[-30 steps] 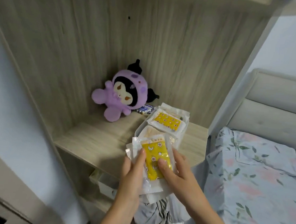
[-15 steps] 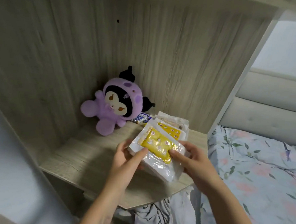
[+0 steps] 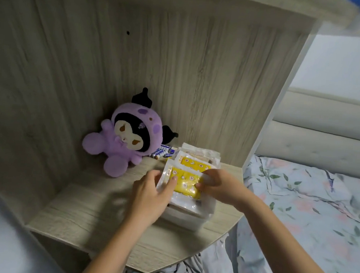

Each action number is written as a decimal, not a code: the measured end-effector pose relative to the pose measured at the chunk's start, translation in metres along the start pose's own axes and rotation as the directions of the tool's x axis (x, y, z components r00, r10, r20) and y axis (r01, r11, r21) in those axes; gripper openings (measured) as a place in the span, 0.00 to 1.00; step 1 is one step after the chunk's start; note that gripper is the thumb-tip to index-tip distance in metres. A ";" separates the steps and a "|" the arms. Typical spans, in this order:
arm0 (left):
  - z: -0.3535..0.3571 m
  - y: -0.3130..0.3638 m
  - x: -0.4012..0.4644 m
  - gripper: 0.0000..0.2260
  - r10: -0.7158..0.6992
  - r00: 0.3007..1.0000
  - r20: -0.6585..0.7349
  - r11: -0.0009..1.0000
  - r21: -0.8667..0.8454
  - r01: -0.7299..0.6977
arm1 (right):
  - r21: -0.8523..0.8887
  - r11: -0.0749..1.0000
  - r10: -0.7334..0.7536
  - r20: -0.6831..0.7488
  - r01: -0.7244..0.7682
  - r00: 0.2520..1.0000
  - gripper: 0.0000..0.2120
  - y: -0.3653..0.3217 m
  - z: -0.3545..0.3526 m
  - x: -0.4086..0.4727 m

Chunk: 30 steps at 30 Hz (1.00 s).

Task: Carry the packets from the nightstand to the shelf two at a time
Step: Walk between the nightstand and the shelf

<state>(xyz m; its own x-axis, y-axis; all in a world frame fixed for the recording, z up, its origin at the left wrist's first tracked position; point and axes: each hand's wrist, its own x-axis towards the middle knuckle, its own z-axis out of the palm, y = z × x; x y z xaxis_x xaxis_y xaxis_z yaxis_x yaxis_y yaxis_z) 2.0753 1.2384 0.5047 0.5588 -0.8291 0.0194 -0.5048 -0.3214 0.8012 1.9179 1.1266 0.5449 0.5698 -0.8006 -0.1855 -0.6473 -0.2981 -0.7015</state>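
Note:
A clear packet with a yellow patterned insert (image 3: 185,182) lies on top of a stack of similar packets (image 3: 196,162) on the wooden shelf surface (image 3: 97,213). My left hand (image 3: 151,194) holds the packet's left edge, thumb on top. My right hand (image 3: 218,185) pinches its right edge. Both hands keep the packet low over the stack, which seems to sit in a pale translucent tray (image 3: 187,216). How many packets my hands hold cannot be told.
A purple plush toy (image 3: 124,139) sits at the back left of the shelf, with several small batteries (image 3: 163,152) beside it. Wooden side and back panels enclose the space. A bed with floral sheets (image 3: 310,209) lies to the right.
Both hands have carried the yellow packet forward and down onto the stack on the shelf. The view has moved closer to the shelf.

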 end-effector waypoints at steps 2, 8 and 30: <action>0.001 0.001 0.005 0.24 0.056 0.998 -0.011 0.998 0.019 -0.056 | -0.008 1.000 -0.004 0.029 0.004 1.000 0.08 -0.001 -0.002 0.000; 0.007 0.010 0.010 0.18 0.123 0.989 0.079 0.802 0.580 -0.146 | -0.256 0.965 -0.049 0.014 0.051 0.999 0.09 0.004 0.009 0.006; 0.057 0.108 -0.033 0.07 0.672 0.732 0.117 0.695 0.242 -0.677 | -0.162 0.863 0.368 -0.449 -0.479 0.814 0.18 0.147 0.018 -0.156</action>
<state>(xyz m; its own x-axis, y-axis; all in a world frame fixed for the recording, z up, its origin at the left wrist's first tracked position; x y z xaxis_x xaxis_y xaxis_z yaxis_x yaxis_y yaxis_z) 1.9650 1.2054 0.5564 -0.0071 -0.8760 0.4823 -0.8884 0.2269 0.3990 1.7425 1.2172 0.4586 -0.0018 -0.9949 -0.1006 -0.9134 0.0426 -0.4049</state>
